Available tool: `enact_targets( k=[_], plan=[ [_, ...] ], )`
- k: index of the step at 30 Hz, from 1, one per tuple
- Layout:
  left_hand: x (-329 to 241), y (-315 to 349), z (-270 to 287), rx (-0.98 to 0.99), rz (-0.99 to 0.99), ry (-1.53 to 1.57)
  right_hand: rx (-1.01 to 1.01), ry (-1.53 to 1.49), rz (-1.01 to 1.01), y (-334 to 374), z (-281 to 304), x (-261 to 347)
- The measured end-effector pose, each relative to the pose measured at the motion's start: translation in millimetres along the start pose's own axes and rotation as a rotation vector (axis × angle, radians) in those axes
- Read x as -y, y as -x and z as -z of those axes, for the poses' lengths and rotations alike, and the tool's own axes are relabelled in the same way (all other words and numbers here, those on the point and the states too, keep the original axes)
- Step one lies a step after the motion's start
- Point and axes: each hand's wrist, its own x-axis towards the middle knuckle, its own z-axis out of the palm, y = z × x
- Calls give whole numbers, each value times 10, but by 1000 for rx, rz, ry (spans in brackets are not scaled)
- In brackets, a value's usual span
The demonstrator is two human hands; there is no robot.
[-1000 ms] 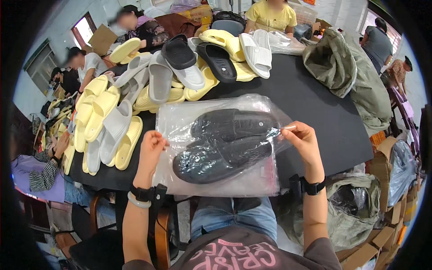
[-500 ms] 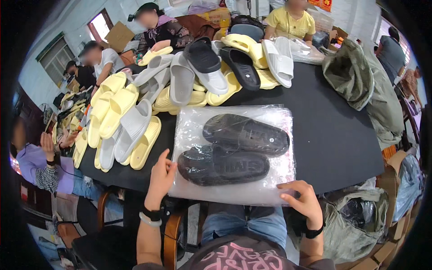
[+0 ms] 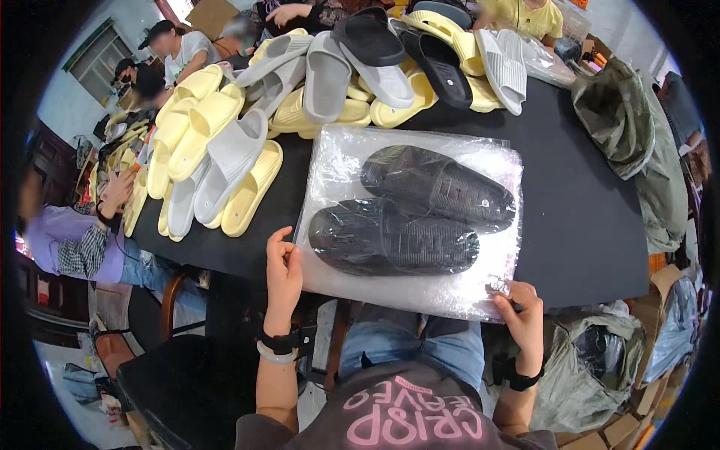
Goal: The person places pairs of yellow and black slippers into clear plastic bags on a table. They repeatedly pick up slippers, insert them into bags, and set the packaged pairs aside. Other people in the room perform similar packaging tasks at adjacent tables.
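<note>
A pair of black slide slippers lies side by side under clear film, on a stack of clear plastic bags at the table's near edge. My right hand pinches the near right corner of the plastic bag between thumb and fingers. Just off the stack's left edge is my left hand, fingers loosely bent and apart, holding nothing. Whether its fingertips touch the film I cannot tell.
Yellow, grey and black slippers are heaped along the far and left side of the black table. Green sacks stand at the right, with another open sack below the table edge. Several people sit around.
My right hand has closed on the bag's near right corner. The view has shifted, so the table and slippers sit higher in the picture. My left hand stays beside the stack.
</note>
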Motion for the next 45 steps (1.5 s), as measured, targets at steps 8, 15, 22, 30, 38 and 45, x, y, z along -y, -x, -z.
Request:
enact_targets(
  k=[8, 15, 22, 30, 38, 45],
  plan=[
    [-118, 27, 84, 15, -100, -157, -8, 110, 137, 53, 57, 174],
    [-1, 150, 77, -27, 15, -121, -47, 117, 104, 91, 23, 46],
    [-126, 128, 190, 54, 104, -143, 22, 121, 113, 148, 61, 27],
    [-447, -557, 340, 237, -145, -272, 156, -210, 112, -208, 346, 102],
    [238, -1981, -322, 284, -29, 110, 230, -610, -198, -1170, 124, -53],
    [139, -2360, -644, 80, 47, 82, 258, -585, -319, -1636, 171, -28]
  ],
)
